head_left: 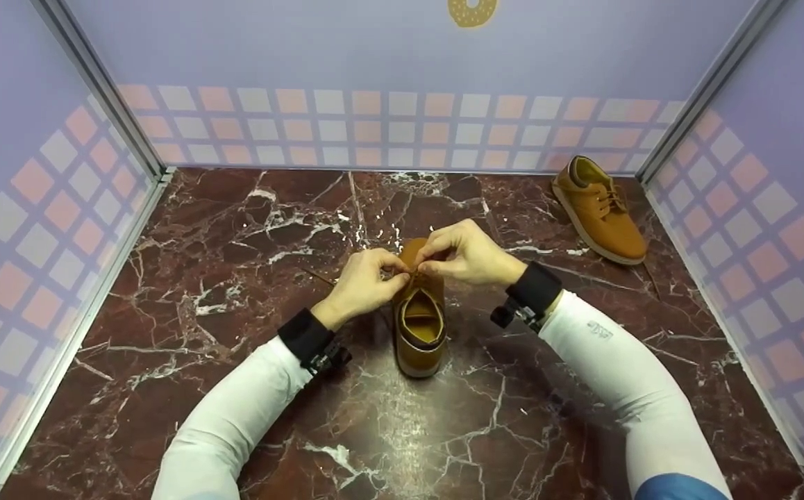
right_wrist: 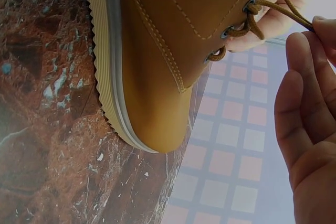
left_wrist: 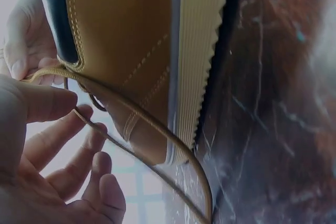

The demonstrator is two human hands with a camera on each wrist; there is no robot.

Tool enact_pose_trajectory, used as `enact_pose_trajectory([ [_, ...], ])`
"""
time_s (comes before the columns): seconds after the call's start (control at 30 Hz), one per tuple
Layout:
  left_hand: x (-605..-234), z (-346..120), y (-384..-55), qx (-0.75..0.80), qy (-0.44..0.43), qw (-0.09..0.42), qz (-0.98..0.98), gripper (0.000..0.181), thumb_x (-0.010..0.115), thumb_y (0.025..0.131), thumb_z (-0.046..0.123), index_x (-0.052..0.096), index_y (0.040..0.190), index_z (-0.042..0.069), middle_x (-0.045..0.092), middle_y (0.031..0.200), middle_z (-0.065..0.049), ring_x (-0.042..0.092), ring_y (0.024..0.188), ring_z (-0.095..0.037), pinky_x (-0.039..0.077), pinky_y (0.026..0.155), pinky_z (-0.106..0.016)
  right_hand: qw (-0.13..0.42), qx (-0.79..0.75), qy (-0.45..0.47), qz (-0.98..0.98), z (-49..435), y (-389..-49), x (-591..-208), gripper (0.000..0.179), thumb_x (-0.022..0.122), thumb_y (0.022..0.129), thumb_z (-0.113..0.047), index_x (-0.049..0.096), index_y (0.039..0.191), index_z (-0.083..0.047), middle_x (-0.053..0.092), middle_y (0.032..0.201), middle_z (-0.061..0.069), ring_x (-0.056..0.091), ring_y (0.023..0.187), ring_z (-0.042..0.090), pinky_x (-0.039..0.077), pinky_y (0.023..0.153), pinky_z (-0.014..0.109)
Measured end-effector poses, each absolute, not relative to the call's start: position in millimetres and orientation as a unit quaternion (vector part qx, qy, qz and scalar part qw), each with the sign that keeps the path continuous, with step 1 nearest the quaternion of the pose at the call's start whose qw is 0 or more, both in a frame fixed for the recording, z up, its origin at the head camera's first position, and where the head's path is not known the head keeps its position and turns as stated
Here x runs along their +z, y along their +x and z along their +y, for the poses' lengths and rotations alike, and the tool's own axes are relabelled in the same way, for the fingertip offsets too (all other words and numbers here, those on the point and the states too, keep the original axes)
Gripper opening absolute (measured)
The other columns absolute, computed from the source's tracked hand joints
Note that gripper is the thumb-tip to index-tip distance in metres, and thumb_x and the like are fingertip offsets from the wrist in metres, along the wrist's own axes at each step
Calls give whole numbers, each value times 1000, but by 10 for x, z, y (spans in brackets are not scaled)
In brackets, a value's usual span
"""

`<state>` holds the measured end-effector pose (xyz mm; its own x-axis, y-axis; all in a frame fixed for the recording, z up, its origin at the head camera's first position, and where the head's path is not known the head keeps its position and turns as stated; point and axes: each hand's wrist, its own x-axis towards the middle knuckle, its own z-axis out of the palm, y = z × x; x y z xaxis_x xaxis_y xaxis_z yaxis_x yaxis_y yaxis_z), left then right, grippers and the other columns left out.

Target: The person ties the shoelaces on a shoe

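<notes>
A tan leather shoe (head_left: 421,357) stands upright on the table with its toe pointing away from me. Its brown lace (left_wrist: 126,102) runs through metal eyelets and is crossed in a loose knot (right_wrist: 254,10) at the top of the tongue. On the left of the shoe, my left hand (head_left: 364,281) pinches the lace between thumb and forefinger, and a long loop hangs from there. Opposite it, my right hand (head_left: 468,253) pinches a doubled stretch of lace above the eyelets. The fingertips of both hands nearly meet over the lacing.
A matching tan shoe (head_left: 603,215) sits at the back right of the dark red marbled table (head_left: 235,389), near the corner. Patterned panels (head_left: 402,55) enclose the back and both sides. Small white flecks show on the tabletop beyond the hands.
</notes>
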<state>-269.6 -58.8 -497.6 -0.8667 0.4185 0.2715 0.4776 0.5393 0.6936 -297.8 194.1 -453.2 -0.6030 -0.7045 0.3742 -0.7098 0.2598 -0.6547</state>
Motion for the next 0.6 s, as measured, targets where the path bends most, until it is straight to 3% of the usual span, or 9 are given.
enact_pose_trajectory([
  [0.17,-4904,-641,-2687,-415,-232,14,-880,15,76,98,22,86,102,10,86,101,-10,76,86,-27,60,82,-38,0,411,443,-797,1942,-2984,-4530,8,86,95,-3,89,102,-4,87,96,11,72,81,5,57,73,19],
  [0.3,-4817,-694,-2679,-430,-215,3,-877,20,77,102,27,84,93,10,79,82,-4,60,66,-12,46,63,-26,0,418,442,-794,1943,-2980,-4533,11,85,94,-1,90,102,-6,87,95,12,72,80,4,57,74,14],
  [0.47,-4684,-767,-2636,-455,-210,-23,-865,27,77,105,28,83,86,11,65,69,8,51,59,-7,38,55,-22,-1,423,437,-794,1935,-2968,-4525,14,85,92,1,90,101,-8,86,93,12,71,77,5,58,74,13],
  [0.6,-4566,-810,-2578,-516,-210,-84,-826,34,76,106,26,76,74,15,60,61,11,49,55,-8,38,50,-20,2,420,435,-796,1933,-2967,-4524,15,85,92,1,90,101,-9,86,92,11,71,77,5,58,73,13],
])
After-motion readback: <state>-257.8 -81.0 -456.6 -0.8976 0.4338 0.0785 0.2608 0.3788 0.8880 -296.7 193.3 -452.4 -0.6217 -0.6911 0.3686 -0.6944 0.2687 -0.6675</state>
